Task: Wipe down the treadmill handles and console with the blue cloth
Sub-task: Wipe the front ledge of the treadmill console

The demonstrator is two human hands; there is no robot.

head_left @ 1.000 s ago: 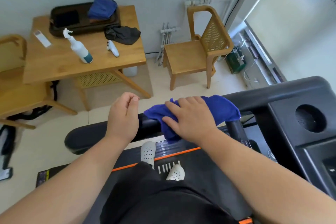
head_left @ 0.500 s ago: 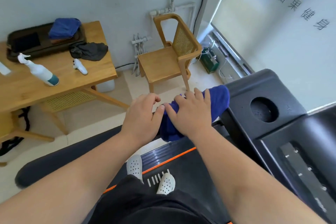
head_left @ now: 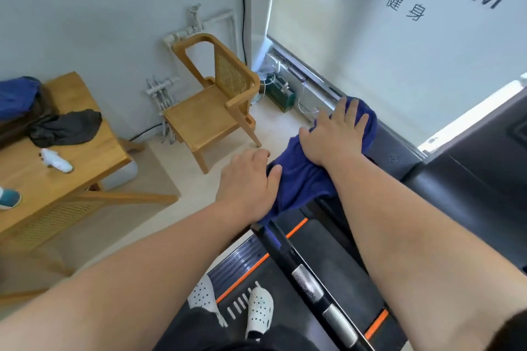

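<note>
The blue cloth (head_left: 299, 179) is draped over the near left corner of the treadmill console (head_left: 467, 194), with one end bunched at the top and the other hanging down. The right hand (head_left: 335, 134) is laid flat on the upper half of the cloth, fingers straight and spread, so the cloth is pressed rather than clutched. The left hand (head_left: 248, 179) is set against the cloth's lower left edge, with the thumb touching the fabric. Its fingers are bent over the far side, and it cannot be told whether anything is grasped there. Just below the cloth, a black grip bar (head_left: 309, 285) with silver sensor pads is seen running down toward the viewer, and the treadmill belt (head_left: 328, 253) with its orange edging is seen beside that bar. Further below the cloth, a pair of white perforated shoes (head_left: 259, 310) is planted on the deck. Left of the cloth and above it, a wooden chair (head_left: 211, 105) with a cane back is placed against the wall. Well to the left of the cloth, a wooden table (head_left: 57, 179) is seen, on which a crumpled dark garment (head_left: 65, 128) and a small white spray bottle (head_left: 55, 162) are lying. Above and right of the cloth, a window blind (head_left: 399, 51) printed with "GYM" is drawn down.
</note>
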